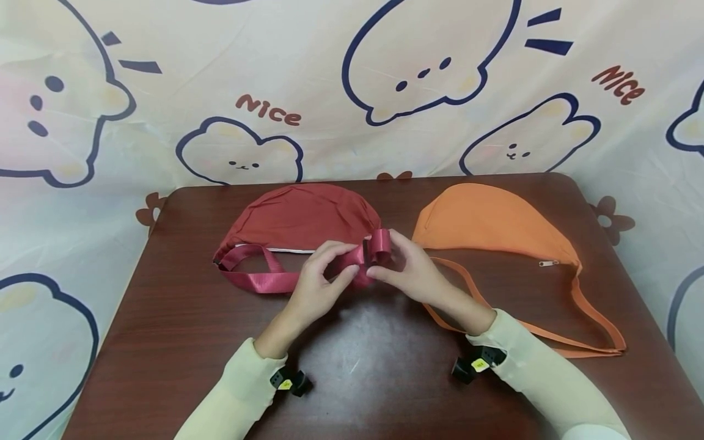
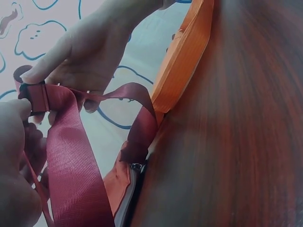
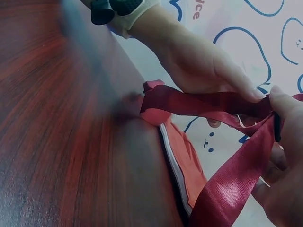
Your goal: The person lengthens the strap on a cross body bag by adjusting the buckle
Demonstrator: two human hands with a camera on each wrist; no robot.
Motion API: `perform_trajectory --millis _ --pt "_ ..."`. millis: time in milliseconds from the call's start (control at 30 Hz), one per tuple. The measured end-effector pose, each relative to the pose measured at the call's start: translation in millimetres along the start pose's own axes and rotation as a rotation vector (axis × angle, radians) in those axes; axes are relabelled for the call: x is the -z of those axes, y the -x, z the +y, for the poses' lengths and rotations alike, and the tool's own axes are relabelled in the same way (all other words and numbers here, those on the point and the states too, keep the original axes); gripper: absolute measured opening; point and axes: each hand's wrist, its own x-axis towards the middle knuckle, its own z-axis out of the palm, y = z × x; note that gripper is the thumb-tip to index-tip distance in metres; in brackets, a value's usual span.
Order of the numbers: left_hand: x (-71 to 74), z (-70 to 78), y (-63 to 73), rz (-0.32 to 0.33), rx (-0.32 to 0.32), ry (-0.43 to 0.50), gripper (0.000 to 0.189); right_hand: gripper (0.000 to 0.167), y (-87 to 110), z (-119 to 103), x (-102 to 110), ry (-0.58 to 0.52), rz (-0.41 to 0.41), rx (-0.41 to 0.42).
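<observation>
A red waist bag (image 1: pixel 308 214) lies flat at the back left of the table, its zip edge facing me. Its dark red strap (image 1: pixel 264 282) runs up off the table into both hands. Between the hands sits a small black buckle (image 1: pixel 365 252) threaded with the strap, and a loop of webbing (image 1: pixel 381 244) stands up beside it. My left hand (image 1: pixel 318 278) pinches the strap on the buckle's left side. With thumb and fingers my right hand (image 1: pixel 415 272) pinches the strap and buckle from the right. The left wrist view shows the buckle (image 2: pixel 38 98) close up, partly covered by fingertips.
An orange waist bag (image 1: pixel 489 220) lies at the back right, its strap (image 1: pixel 599 318) looped toward the table's right side. Part of that strap passes under my right forearm. The brown table (image 1: pixel 165 342) meets a printed cloth backdrop (image 1: pixel 330 146) behind.
</observation>
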Motion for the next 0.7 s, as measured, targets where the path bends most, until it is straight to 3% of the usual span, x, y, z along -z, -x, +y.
perform_trajectory --millis 433,700 --pt "-0.2 -1.9 1.5 -0.001 -0.008 -0.048 0.036 0.053 1.8 4.1 -0.2 0.008 0.021 0.080" --pt "0.4 1.2 1.1 -0.009 0.016 -0.056 0.038 0.043 0.7 0.6 -0.9 0.011 0.033 0.064"
